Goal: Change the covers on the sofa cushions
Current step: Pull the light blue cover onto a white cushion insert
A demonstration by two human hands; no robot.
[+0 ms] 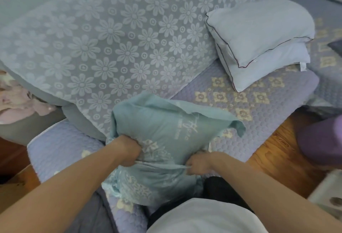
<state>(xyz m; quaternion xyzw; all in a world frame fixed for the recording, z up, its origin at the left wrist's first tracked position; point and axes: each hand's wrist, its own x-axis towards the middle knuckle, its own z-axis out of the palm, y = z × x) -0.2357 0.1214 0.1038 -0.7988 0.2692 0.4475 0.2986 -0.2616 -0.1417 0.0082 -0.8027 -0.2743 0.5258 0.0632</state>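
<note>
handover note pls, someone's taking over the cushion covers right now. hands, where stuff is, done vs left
Left hand: grips the teal cover at its bunched edge.
Right hand: pinches the same cover's open hem, pulled taut between both hands.
The teal cover, printed with white lettering and lace pattern, sits on the front edge of the quilted sofa seat, with padding inside.
Two bare white cushion inserts with dark piping are stacked further back on the seat, to the right.
Done: the teal one looks mostly filled.
Left: close its opening, then cover the two inserts. I see no spare covers for sure.

Teal cushion cover (166, 131), pale floral print
</note>
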